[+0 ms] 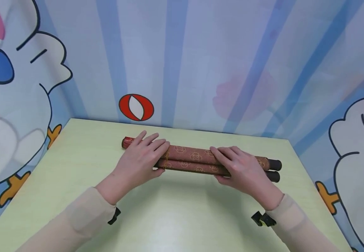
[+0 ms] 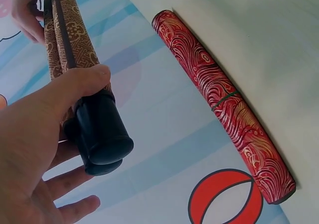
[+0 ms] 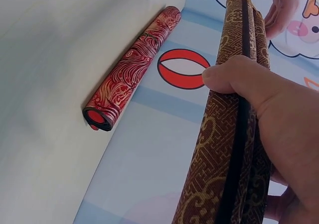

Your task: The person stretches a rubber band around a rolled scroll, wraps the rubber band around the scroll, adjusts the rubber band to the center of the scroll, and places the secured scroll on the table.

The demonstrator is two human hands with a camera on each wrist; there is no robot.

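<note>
Both hands hold a brown scroll with gold patterning, rolled into two parallel rolls side by side. My left hand grips its left end, thumb on the near side. In the left wrist view the dark knobs stick out past that thumb. Farther right, my right hand grips the rolls with the thumb underneath, and more dark knobs show beyond it. A red rolled cloth-like tube with swirling gold and white lines lies on the table; in the head view the brown scroll and left hand mostly hide it.
The pale table reaches back to a light-blue striped backdrop printed with cartoon figures and a red-and-white oval. The red tube lies near the table's back edge. A dark device is strapped at the right wrist.
</note>
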